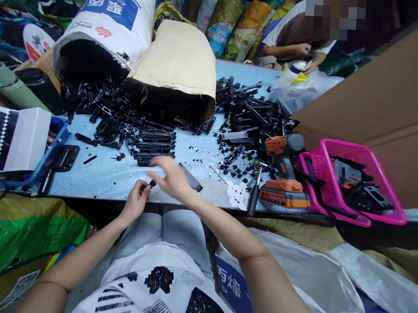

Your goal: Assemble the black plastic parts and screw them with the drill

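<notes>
My left hand [136,201] is at the near edge of the pale blue table [105,176], fingers pinched on a small black plastic part [152,183]. My right hand [172,175] hovers just right of it and above it, fingers spread and blurred, reaching toward a row of flat black plastic pieces [155,147]. A flat black strip [192,178] lies under the right hand's edge. Nothing shows in the right hand.
Two open sacks, white [107,23] and brown [179,65], spill black parts across the table. An orange cordless drill [282,173], white discs [238,193] and a pink basket [352,184] sit at right. A white box [13,137] stands left. Another person [297,34] sits behind.
</notes>
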`<state>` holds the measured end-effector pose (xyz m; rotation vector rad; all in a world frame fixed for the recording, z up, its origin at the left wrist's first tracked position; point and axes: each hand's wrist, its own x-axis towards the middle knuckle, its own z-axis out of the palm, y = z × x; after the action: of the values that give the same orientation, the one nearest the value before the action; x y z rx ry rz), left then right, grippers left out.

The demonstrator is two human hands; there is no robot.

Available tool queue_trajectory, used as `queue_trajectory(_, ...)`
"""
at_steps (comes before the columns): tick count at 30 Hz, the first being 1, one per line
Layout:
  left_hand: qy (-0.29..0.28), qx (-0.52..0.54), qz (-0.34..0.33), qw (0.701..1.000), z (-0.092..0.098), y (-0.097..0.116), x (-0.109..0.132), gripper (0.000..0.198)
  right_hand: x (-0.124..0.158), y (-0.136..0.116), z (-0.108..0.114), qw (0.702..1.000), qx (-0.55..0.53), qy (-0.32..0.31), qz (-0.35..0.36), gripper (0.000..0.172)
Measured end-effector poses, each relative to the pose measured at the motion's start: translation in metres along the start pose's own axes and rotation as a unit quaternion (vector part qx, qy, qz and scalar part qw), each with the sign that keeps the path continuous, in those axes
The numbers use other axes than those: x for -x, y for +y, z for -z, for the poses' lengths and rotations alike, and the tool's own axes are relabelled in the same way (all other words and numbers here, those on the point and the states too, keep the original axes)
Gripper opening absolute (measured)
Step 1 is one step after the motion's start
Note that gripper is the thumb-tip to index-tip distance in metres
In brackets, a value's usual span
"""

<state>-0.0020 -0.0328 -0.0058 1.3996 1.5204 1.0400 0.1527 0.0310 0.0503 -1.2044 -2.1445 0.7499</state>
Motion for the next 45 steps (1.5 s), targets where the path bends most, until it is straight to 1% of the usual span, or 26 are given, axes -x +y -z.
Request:
queue_trajectory(2, 0.002, 0.055, 0.022, 0.998, 0.002, -0.008, -0.002, 0.019, 0.009, 0.031, 0.007, 0.992, 0.093, 0.040, -0.072, 0.053)
queue_trajectory(3, 0.008, 0.083, 0.032, 0.996, 0.001, -0.009, -0.003, 0.021, 0.015, 0.047, 0.010, 0.985, 0.130, 0.042, -0.105, 0.055)
queue_trajectory(4, 0.015, 0.108, 0.039, 0.993, -0.001, -0.009, -0.004, 0.026, 0.021, 0.061, 0.011, 0.981, 0.144, 0.038, -0.126, 0.056)
queue_trajectory(5, 0.018, 0.124, 0.042, 0.991, -0.004, -0.007, -0.004, 0.031, 0.026, 0.072, 0.011, 0.983, 0.125, 0.027, -0.135, 0.055)
queue_trajectory(6, 0.018, 0.135, 0.043, 0.990, -0.008, -0.004, -0.005, 0.036, 0.031, 0.079, 0.009, 0.988, 0.074, 0.015, -0.138, 0.052)
queue_trajectory(7, 0.013, 0.141, 0.043, 0.989, -0.013, 0.000, -0.006, 0.040, 0.034, 0.082, 0.006, 0.990, -0.003, 0.004, -0.143, 0.051)
queue_trajectory(8, 0.006, 0.143, 0.043, 0.989, -0.018, 0.004, -0.007, 0.044, 0.036, 0.080, 0.002, 0.984, -0.094, -0.008, -0.154, 0.052)
queue_trajectory(10, -0.004, 0.132, 0.035, 0.991, -0.026, 0.012, -0.009, 0.047, 0.037, 0.070, -0.004, 0.946, -0.267, -0.037, -0.182, 0.056)
queue_trajectory(11, -0.004, 0.117, 0.024, 0.993, -0.028, 0.014, -0.010, 0.046, 0.037, 0.063, -0.006, 0.925, -0.327, -0.047, -0.189, 0.058)
queue_trajectory(12, 0.002, 0.097, 0.008, 0.995, -0.029, 0.016, -0.011, 0.045, 0.037, 0.057, -0.006, 0.911, -0.365, -0.051, -0.185, 0.058)
queue_trajectory(13, 0.008, 0.074, -0.013, 0.997, -0.029, 0.018, -0.012, 0.042, 0.037, 0.052, -0.005, 0.907, -0.382, -0.060, -0.166, 0.058)
queue_trajectory(16, -0.001, 0.028, -0.072, 0.997, -0.023, 0.021, -0.017, 0.035, 0.037, 0.044, 0.003, 0.917, -0.374, -0.102, -0.093, 0.055)
queue_trajectory(17, -0.007, 0.024, -0.080, 0.996, -0.021, 0.022, -0.018, 0.034, 0.036, 0.043, 0.006, 0.918, -0.375, -0.096, -0.089, 0.054)
queue_trajectory(20, -0.012, 0.022, -0.095, 0.995, -0.015, 0.030, -0.020, 0.035, 0.034, 0.044, 0.009, 0.910, -0.390, -0.010, -0.145, 0.057)
queue_trajectory(21, -0.010, 0.017, -0.104, 0.994, -0.014, 0.033, -0.020, 0.035, 0.033, 0.045, 0.009, 0.907, -0.389, -0.001, -0.160, 0.058)
queue_trajectory(22, -0.009, 0.010, -0.116, 0.993, -0.014, 0.036, -0.019, 0.036, 0.032, 0.045, 0.009, 0.908, -0.384, -0.009, -0.166, 0.059)
queue_trajectory(24, -0.009, -0.011, -0.139, 0.990, -0.015, 0.040, -0.017, 0.036, 0.031, 0.046, 0.008, 0.916, -0.367, -0.045, -0.153, 0.059)
queue_trajectory(30, 0.005, -0.086, -0.158, 0.984, -0.021, 0.041, -0.008, 0.038, 0.030, 0.053, 0.019, 0.957, -0.272, -0.082, -0.053, 0.049)
queue_trajectory(32, 0.023, -0.102, -0.167, 0.980, -0.026, 0.042, -0.008, 0.037, 0.031, 0.053, 0.019, 0.967, -0.242, -0.072, -0.035, 0.049)
queue_trajectory(34, 0.050, -0.104, -0.175, 0.978, -0.032, 0.043, -0.009, 0.037, 0.032, 0.050, 0.014, 0.972, -0.230, -0.045, -0.034, 0.051)
queue_trajectory(37, 0.122, -0.087, -0.190, 0.970, -0.042, 0.046, -0.014, 0.038, 0.036, 0.042, 0.002, 0.968, -0.246, 0.010, -0.057, 0.052)
queue_trajectory(39, 0.151, -0.075, -0.213, 0.962, -0.044, 0.048, -0.017, 0.038, 0.038, 0.038, -0.005, 0.965, -0.252, 0.036, -0.059, 0.053)
queue_trajectory(40, 0.148, -0.072, -0.228, 0.960, -0.044, 0.047, -0.019, 0.038, 0.040, 0.037, -0.008, 0.966, -0.248, 0.042, -0.053, 0.054)
queue_trajectory(42, 0.111, -0.066, -0.248, 0.960, -0.043, 0.045, -0.022, 0.038, 0.042, 0.037, -0.011, 0.970, -0.235, 0.045, -0.041, 0.056)
queue_trajectory(43, 0.093, -0.063, -0.245, 0.963, -0.043, 0.042, -0.022, 0.037, 0.043, 0.039, -0.011, 0.972, -0.228, 0.040, -0.039, 0.056)
queue_trajectory(45, 0.085, -0.055, -0.201, 0.974, -0.045, 0.034, -0.021, 0.036, 0.041, 0.045, -0.008, 0.979, -0.201, 0.004, -0.038, 0.055)
